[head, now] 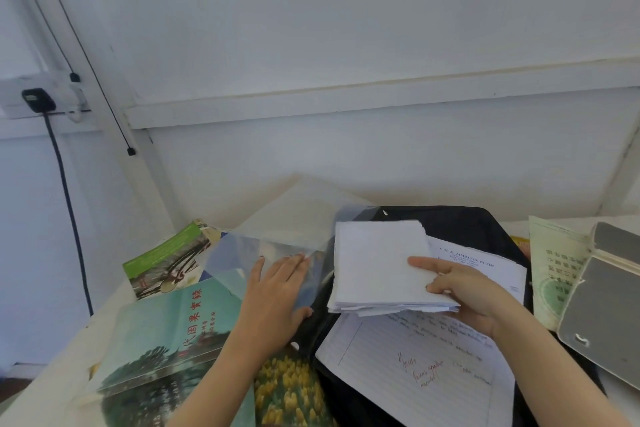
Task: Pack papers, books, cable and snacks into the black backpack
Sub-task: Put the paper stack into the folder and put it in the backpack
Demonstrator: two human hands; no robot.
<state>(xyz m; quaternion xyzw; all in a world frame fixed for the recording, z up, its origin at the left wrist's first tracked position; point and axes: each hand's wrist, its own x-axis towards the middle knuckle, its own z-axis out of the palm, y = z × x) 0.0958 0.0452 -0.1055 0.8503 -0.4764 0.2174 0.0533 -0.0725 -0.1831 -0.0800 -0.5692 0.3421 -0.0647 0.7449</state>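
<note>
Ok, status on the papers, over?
Right hand grips paper stack above black backpack. Left hand flat on clear plastic sleeve. Loose lined sheets lie on the backpack; books unpacked beside it.

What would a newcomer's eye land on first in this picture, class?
Probably the stack of white papers at centre, gripped by the right hand above the black backpack. Next, the left hand resting flat on a clear plastic sleeve, and the teal book at lower left.
</note>
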